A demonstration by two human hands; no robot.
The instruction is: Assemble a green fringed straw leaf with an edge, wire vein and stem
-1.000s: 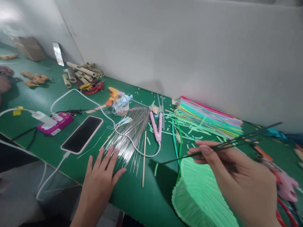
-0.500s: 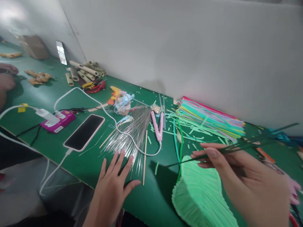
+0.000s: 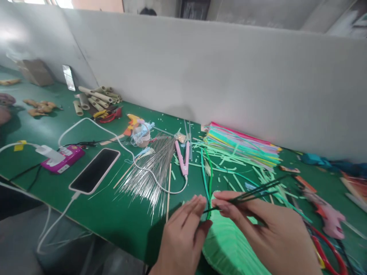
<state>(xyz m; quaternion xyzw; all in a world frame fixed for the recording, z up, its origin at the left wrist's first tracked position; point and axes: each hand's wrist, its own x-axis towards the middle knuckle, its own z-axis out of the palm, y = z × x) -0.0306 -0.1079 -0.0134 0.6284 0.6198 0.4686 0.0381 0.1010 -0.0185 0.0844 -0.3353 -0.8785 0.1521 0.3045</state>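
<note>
My right hand (image 3: 258, 225) is closed, pinching a few thin dark green wires (image 3: 258, 191) between thumb and fingers. Their near ends point left, and the rest slants up to the right. My left hand (image 3: 183, 233) is half curled, with its thumb apart from the fingers and the wire tips in the gap; contact with them is unclear. Below both hands lies a light green ruffled leaf-like piece (image 3: 229, 244), partly hidden by my right hand. Two green stems (image 3: 210, 179) run up from its edge, close to my left fingertips.
A silver wire bundle (image 3: 151, 175), pink mini straightener (image 3: 183, 160) and colored pipe cleaners (image 3: 243, 145) lie beyond. Left are a phone (image 3: 94, 172), purple power strip (image 3: 63, 158) and bamboo pieces (image 3: 97, 97). A pink glue gun (image 3: 327, 214) and red-handled scissors (image 3: 329, 248) lie right. Another person's hand (image 3: 5, 107) shows far left.
My left hand has left the silver wires, moved right and curled near the dark wire tips. My right hand, still holding the wires, has moved left. The camera view has tilted up.
</note>
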